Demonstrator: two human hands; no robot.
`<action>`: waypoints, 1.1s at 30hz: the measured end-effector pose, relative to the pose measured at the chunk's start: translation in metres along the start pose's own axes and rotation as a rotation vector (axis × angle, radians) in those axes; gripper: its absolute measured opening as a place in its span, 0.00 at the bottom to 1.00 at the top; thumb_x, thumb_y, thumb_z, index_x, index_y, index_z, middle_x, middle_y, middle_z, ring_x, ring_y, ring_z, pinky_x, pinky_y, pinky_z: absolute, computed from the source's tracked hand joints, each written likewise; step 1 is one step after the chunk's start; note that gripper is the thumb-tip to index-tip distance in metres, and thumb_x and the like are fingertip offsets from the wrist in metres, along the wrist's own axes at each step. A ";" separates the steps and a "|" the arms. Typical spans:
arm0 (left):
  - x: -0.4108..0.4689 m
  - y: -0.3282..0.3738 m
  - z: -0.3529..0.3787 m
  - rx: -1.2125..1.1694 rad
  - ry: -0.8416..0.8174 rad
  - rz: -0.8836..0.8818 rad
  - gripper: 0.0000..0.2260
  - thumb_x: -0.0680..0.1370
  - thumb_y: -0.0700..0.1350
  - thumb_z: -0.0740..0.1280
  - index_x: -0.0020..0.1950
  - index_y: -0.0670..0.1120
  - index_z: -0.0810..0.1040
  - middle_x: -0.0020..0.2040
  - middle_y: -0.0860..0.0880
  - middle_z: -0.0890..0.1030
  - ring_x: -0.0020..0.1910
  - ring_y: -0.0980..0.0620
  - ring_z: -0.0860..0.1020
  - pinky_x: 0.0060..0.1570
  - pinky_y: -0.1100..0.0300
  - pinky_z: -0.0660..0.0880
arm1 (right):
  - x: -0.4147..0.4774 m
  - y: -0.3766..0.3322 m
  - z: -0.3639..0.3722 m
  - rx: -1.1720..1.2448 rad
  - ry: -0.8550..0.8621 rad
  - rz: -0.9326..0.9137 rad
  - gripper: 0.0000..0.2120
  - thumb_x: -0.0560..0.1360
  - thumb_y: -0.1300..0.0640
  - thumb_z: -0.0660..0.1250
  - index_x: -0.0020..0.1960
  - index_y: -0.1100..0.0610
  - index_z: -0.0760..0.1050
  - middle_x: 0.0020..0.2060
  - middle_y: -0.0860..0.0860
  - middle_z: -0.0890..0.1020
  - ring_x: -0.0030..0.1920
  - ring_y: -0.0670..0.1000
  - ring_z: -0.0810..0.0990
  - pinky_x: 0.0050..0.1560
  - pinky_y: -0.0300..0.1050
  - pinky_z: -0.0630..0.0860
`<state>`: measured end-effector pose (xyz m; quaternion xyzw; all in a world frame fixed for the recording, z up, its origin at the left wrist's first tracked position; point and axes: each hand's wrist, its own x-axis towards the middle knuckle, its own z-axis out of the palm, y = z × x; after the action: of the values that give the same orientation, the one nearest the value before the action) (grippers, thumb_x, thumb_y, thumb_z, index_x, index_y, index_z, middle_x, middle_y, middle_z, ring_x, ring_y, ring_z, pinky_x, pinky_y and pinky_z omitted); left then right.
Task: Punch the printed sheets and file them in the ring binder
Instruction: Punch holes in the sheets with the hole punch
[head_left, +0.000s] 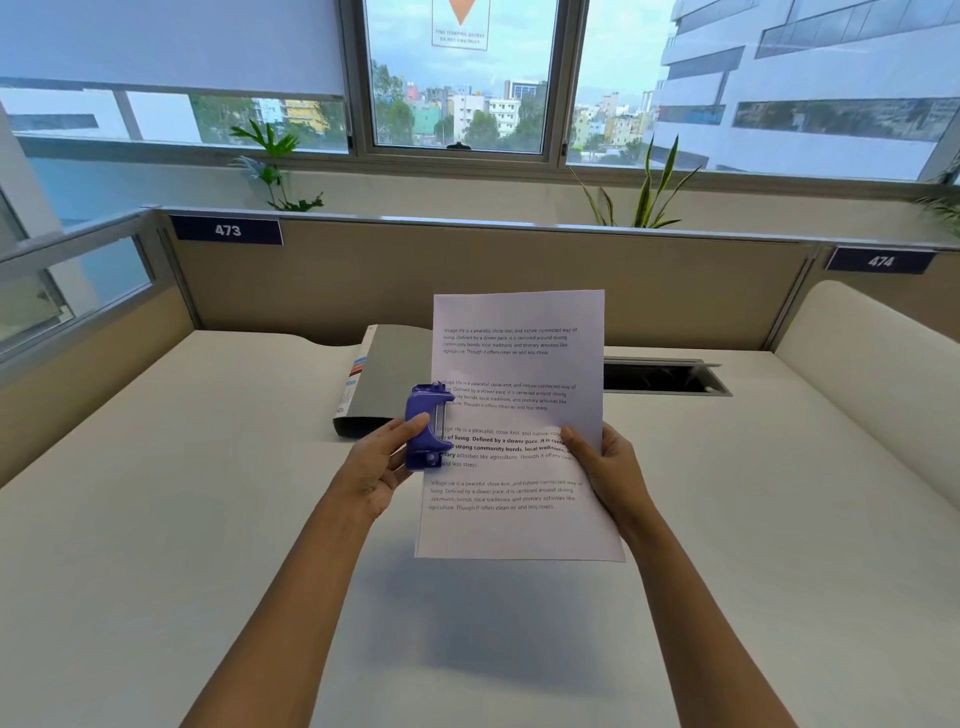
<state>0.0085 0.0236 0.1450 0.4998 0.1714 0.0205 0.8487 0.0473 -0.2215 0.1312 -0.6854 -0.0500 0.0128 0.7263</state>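
I hold a white printed sheet (519, 364) with several text paragraphs up above the desk. My right hand (608, 473) pinches its right edge, thumb on the front. My left hand (382, 465) grips a purple hole punch (426, 423) whose mouth sits over the sheet's left edge, about halfway down. A grey ring binder (384, 379) lies closed on the desk behind the punch, its labelled spine facing left; the sheet hides its right part.
The white desk (208, 519) is bounded by beige partitions labelled 473 (227, 230) and 474 (880, 261). An open cable slot (665, 376) sits at the back right. Potted plants (644, 192) stand behind the partition, under windows.
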 end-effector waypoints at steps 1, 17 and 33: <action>0.000 0.000 -0.001 0.020 -0.011 0.013 0.02 0.76 0.42 0.66 0.47 0.46 0.77 0.45 0.44 0.81 0.45 0.48 0.79 0.34 0.61 0.81 | 0.000 0.000 0.000 -0.008 -0.001 -0.002 0.08 0.76 0.57 0.66 0.54 0.56 0.76 0.47 0.53 0.84 0.39 0.47 0.83 0.37 0.38 0.79; 0.038 0.013 -0.073 -0.128 0.167 0.064 0.19 0.75 0.44 0.68 0.65 0.43 0.71 0.53 0.45 0.77 0.47 0.50 0.77 0.31 0.64 0.80 | -0.001 0.002 -0.015 -0.040 0.049 -0.002 0.09 0.76 0.58 0.66 0.56 0.57 0.74 0.45 0.50 0.83 0.37 0.42 0.82 0.34 0.34 0.78; 0.062 -0.009 -0.200 -0.056 0.747 -0.029 0.28 0.70 0.46 0.74 0.66 0.38 0.71 0.65 0.42 0.76 0.50 0.47 0.74 0.54 0.50 0.74 | 0.002 0.008 -0.013 -0.074 0.049 0.018 0.14 0.76 0.56 0.67 0.60 0.59 0.75 0.50 0.54 0.83 0.43 0.50 0.82 0.38 0.36 0.80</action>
<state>0.0036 0.2002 0.0323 0.4322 0.4757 0.1943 0.7410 0.0505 -0.2336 0.1222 -0.7123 -0.0265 0.0008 0.7013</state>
